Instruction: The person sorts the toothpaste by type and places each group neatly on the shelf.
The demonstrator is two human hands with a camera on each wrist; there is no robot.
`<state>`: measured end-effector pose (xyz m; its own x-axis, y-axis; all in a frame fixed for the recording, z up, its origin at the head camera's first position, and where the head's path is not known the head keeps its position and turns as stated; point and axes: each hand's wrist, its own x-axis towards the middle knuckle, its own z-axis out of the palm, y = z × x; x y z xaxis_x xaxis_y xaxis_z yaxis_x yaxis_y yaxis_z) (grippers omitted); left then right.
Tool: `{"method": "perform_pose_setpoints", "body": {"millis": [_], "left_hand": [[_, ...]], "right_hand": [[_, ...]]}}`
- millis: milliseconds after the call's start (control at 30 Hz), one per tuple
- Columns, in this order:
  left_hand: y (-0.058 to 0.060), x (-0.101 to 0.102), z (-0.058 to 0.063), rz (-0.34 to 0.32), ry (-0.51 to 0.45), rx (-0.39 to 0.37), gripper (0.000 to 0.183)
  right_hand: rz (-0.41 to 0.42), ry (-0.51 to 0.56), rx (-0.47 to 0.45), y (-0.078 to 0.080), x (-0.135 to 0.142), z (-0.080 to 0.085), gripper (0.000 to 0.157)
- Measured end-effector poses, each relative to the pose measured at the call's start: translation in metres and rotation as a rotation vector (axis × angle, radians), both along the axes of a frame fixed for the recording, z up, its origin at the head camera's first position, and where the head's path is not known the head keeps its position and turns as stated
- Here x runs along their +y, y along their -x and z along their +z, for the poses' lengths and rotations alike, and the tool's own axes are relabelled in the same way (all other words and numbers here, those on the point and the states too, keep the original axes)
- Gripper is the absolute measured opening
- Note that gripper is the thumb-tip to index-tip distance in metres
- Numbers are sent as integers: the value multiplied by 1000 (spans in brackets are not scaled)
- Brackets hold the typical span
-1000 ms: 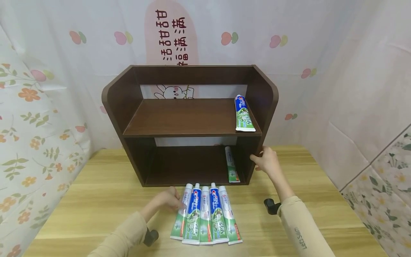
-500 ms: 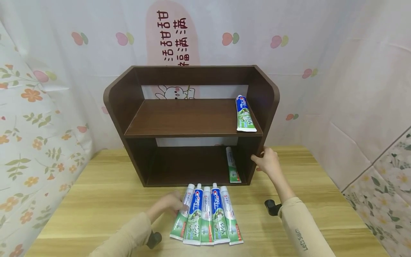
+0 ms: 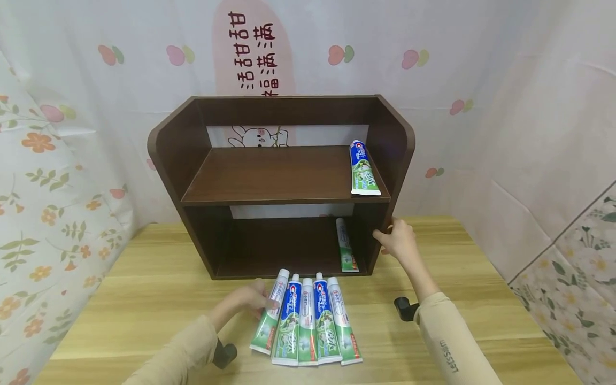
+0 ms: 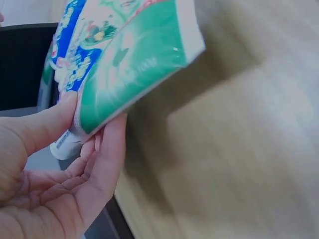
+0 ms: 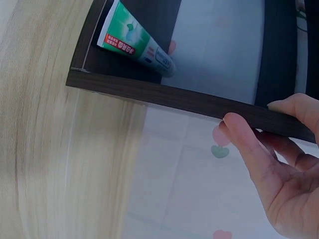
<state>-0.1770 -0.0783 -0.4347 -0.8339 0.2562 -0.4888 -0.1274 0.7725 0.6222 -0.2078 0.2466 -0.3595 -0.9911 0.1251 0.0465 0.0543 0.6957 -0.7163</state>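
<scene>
My left hand (image 3: 249, 298) pinches the leftmost toothpaste tube (image 3: 265, 330), white and green, in the row before the shelf. The left wrist view shows thumb and fingers on either side of this tube (image 4: 134, 69) near its cap end, its flat end raised off the table. My right hand (image 3: 400, 240) grips the right side panel of the dark brown two-tier shelf (image 3: 279, 174). In the right wrist view the thumb and fingers straddle the panel's edge (image 5: 169, 96). Several more tubes lie side by side, including a blue-and-green one (image 3: 289, 326).
One blue-and-green tube (image 3: 363, 168) lies at the right of the upper tier. A white-and-green tube (image 3: 346, 246) lies at the right of the lower tier. The shelf stands on a wooden table (image 3: 159, 299), with a printed curtain (image 3: 308, 48) behind it.
My left hand has taken hold of the leftmost tube and shifted it slightly left and up, a little apart from the row. The right hand stays at the side panel.
</scene>
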Motion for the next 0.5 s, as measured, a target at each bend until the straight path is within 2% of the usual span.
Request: {"method": "perform_pose_setpoints", "body": {"millis": [233,500], "left_hand": [[18,7,11,47,-33,33,23],[42,24,19,116,-146,17,27]], "right_hand": [[-8,-9,-1,0,1,1,34],[-13,-13,13,-1,0,-2,29]]}}
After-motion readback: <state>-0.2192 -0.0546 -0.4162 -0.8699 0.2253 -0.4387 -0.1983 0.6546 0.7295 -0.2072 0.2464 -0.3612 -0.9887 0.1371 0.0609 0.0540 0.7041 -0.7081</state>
